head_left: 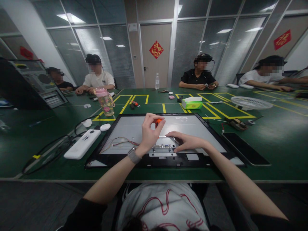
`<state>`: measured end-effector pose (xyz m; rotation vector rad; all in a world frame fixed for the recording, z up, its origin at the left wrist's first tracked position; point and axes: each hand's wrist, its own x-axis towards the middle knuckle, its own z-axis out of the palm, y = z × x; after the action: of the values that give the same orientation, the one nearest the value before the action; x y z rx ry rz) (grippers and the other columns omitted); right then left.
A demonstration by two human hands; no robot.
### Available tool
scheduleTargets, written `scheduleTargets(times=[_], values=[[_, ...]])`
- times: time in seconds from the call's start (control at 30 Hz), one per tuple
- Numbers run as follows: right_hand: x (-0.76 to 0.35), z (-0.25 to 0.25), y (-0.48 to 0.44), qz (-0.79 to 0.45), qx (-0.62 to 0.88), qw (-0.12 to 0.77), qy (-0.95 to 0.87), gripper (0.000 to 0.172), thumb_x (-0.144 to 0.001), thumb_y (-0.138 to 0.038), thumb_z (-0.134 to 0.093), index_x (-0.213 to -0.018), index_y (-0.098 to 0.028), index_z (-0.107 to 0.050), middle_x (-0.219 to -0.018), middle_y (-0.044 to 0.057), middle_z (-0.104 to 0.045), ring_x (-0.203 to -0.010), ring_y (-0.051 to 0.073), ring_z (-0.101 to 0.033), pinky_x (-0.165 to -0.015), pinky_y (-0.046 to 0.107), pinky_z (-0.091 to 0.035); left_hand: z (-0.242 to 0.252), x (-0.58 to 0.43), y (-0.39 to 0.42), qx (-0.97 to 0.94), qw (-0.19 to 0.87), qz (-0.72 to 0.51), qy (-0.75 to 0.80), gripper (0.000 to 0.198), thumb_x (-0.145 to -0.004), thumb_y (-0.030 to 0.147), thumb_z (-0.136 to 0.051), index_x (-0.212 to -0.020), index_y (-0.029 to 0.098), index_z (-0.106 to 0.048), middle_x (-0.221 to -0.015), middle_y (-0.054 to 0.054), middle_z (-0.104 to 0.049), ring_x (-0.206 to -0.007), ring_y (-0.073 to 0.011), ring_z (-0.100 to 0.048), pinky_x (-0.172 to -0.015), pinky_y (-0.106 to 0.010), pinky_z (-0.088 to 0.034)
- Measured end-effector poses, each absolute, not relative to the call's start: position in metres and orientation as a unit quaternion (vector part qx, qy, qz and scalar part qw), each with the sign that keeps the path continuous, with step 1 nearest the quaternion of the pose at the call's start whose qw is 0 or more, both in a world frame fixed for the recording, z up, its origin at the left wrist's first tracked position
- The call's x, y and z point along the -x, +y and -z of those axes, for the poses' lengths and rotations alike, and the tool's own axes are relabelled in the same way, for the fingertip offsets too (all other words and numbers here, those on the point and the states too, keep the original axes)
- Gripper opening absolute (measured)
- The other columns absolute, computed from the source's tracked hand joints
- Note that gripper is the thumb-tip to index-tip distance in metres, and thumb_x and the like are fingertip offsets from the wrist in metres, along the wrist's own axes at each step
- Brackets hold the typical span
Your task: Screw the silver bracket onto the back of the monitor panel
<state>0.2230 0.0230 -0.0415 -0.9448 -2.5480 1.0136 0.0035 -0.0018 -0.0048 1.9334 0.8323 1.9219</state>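
Observation:
My left hand (pixel 151 131) is closed round the orange handle of a screwdriver (pixel 158 123), held upright above a metal bracket (pixel 163 154). The screwdriver's tip is hard to make out. At the bracket's right side, my right hand (pixel 187 140) grips its edge, thumb nearer me and fingers over the far side. The bracket, with a row of connectors, sits at the near middle of a flat display panel (pixel 199 128), grey-backed with a black frame. Thin wires (pixel 120 140) run across the panel to the left of the bracket.
Left of the panel lie a white power bank (pixel 83 144), a white case (pixel 105 127) and a black cable (pixel 48 148); a pink-lidded bottle (pixel 105 102) stands beyond. A phone (pixel 245 148) lies right. Farther back are a green tissue pack (pixel 192 103) and several seated people.

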Motion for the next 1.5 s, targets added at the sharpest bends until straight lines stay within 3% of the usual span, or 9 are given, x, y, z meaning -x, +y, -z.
scheduleTargets(times=[0.2, 0.4, 0.53, 0.6, 0.8, 1.0, 1.23, 1.4, 1.5], values=[[-0.2234, 0.0420, 0.0236, -0.345, 0.321, 0.119, -0.874, 0.084, -0.077, -0.054, -0.073, -0.148, -0.023, -0.042, -0.151, 0.012, -0.042, -0.140, 0.031, -0.039, -0.120, 0.049, -0.026, 0.0095, -0.0014, -0.0010, -0.663, 0.241, -0.650, 0.283, 0.027, -0.100, 0.031, -0.045, -0.096, 0.020, -0.069, -0.083, -0.003, -0.066, -0.077, -0.0155, -0.061, -0.072, -0.029, -0.049], [-0.2232, 0.0421, 0.0230, -0.347, 0.329, 0.119, -0.870, 0.084, -0.076, -0.053, -0.074, -0.147, -0.021, -0.043, -0.150, 0.013, -0.043, -0.140, 0.031, -0.039, -0.120, 0.048, -0.026, 0.0065, -0.0031, -0.0031, -0.674, 0.165, -0.666, 0.273, 0.016, -0.093, 0.031, -0.059, -0.087, 0.020, -0.069, -0.088, -0.004, -0.062, -0.086, -0.0167, -0.059, -0.074, -0.029, -0.047], [-0.2228, 0.0420, 0.0228, -0.346, 0.327, 0.119, -0.871, 0.084, -0.077, -0.054, -0.073, -0.147, -0.020, -0.043, -0.150, 0.013, -0.043, -0.139, 0.031, -0.040, -0.120, 0.047, -0.027, 0.0105, -0.0041, -0.0002, -0.641, 0.245, -0.672, 0.278, 0.029, -0.102, 0.038, -0.043, -0.098, 0.021, -0.066, -0.080, -0.002, -0.061, -0.074, -0.0142, -0.058, -0.069, -0.027, -0.046], [-0.2228, 0.0428, 0.0232, -0.346, 0.326, 0.119, -0.872, 0.083, -0.077, -0.054, -0.074, -0.147, -0.021, -0.043, -0.149, 0.012, -0.044, -0.139, 0.031, -0.040, -0.119, 0.047, -0.028, 0.0116, -0.0040, 0.0017, -0.636, 0.255, -0.674, 0.274, 0.030, -0.103, 0.039, -0.042, -0.094, 0.020, -0.064, -0.078, -0.002, -0.060, -0.073, -0.0141, -0.057, -0.069, -0.027, -0.045], [-0.2242, 0.0454, 0.0252, -0.348, 0.324, 0.120, -0.872, 0.084, -0.077, -0.053, -0.074, -0.147, -0.020, -0.043, -0.150, 0.013, -0.042, -0.140, 0.031, -0.039, -0.120, 0.047, -0.027, 0.0080, -0.0044, 0.0033, -0.652, 0.155, -0.687, 0.282, 0.019, -0.091, 0.034, -0.064, -0.080, 0.019, -0.063, -0.086, -0.003, -0.055, -0.082, -0.0152, -0.054, -0.072, -0.027, -0.044], [-0.2241, 0.0434, 0.0239, -0.344, 0.331, 0.116, -0.871, 0.085, -0.076, -0.055, -0.074, -0.148, -0.022, -0.043, -0.151, 0.012, -0.042, -0.141, 0.031, -0.038, -0.121, 0.048, -0.025, 0.0119, -0.0060, 0.0045, -0.621, 0.272, -0.683, 0.271, 0.023, -0.102, 0.037, -0.043, -0.100, 0.021, -0.059, -0.082, -0.002, -0.059, -0.071, -0.0137, -0.055, -0.067, -0.026, -0.045], [-0.2243, 0.0449, 0.0245, -0.344, 0.330, 0.118, -0.871, 0.085, -0.076, -0.055, -0.074, -0.148, -0.023, -0.042, -0.151, 0.012, -0.042, -0.141, 0.031, -0.039, -0.120, 0.046, -0.028, 0.0132, -0.0063, 0.0068, -0.629, 0.214, -0.689, 0.290, 0.013, -0.093, 0.031, -0.059, -0.087, 0.019, -0.059, -0.084, -0.001, -0.057, -0.079, -0.0137, -0.055, -0.073, -0.026, -0.044], [-0.2243, 0.0438, 0.0239, -0.342, 0.329, 0.117, -0.872, 0.085, -0.076, -0.054, -0.074, -0.148, -0.022, -0.043, -0.150, 0.012, -0.043, -0.140, 0.031, -0.039, -0.120, 0.048, -0.027, 0.0106, -0.0053, 0.0050, -0.608, 0.240, -0.702, 0.283, 0.010, -0.097, 0.029, -0.052, -0.098, 0.020, -0.057, -0.082, -0.001, -0.063, -0.077, -0.0141, -0.059, -0.073, -0.027, -0.047], [-0.2243, 0.0442, 0.0243, -0.341, 0.325, 0.117, -0.874, 0.084, -0.076, -0.054, -0.074, -0.148, -0.022, -0.043, -0.150, 0.012, -0.043, -0.140, 0.031, -0.040, -0.120, 0.048, -0.027, 0.0086, -0.0045, 0.0038, -0.619, 0.263, -0.687, 0.276, 0.015, -0.099, 0.031, -0.047, -0.092, 0.021, -0.055, -0.075, -0.001, -0.063, -0.071, -0.0144, -0.059, -0.072, -0.028, -0.047]])
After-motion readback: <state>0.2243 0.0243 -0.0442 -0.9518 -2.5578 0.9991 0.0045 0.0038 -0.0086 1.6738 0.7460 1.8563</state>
